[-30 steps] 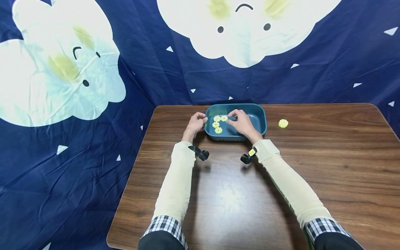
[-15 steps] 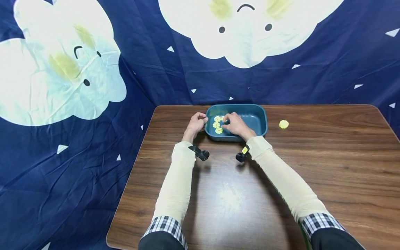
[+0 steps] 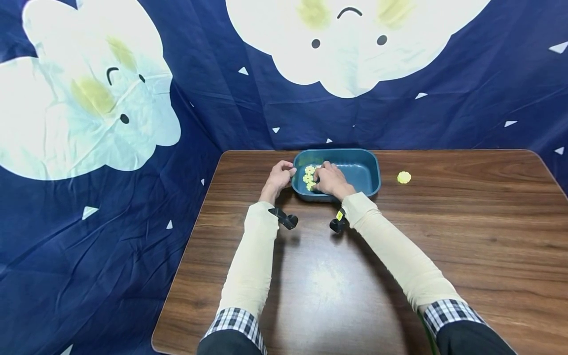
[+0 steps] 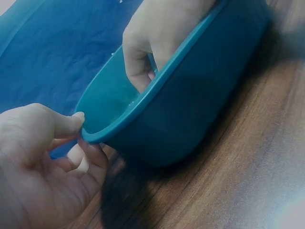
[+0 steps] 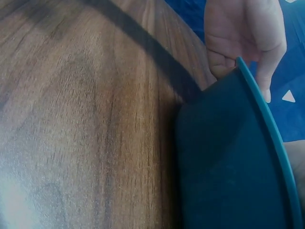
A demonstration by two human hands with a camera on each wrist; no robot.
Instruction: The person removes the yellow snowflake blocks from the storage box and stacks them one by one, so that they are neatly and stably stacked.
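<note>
A teal plastic basin (image 3: 361, 172) stands near the back of the wooden table. My left hand (image 3: 279, 176) pinches its left end; in the left wrist view the thumb lies over the rim (image 4: 112, 128) and curled fingers sit beneath. Inside, several small yellow flower-shaped pieces (image 3: 307, 178) lie in a cluster at the left. My right hand (image 3: 332, 180) reaches down into the basin with bent fingers, its fingertips right at the front flower. The basin wall (image 5: 228, 157) hides those fingertips in the right wrist view, and I cannot tell whether they hold a piece.
Another yellow flower piece (image 3: 404, 177) lies on the table (image 3: 466, 236) to the right of the basin. A dark blue cloth (image 3: 213, 88) with clouds hangs directly behind the table's back edge and along the left side.
My right hand has moved left and toward the front within the basin, from the back flower to the front one. My left hand stays at the rim.
</note>
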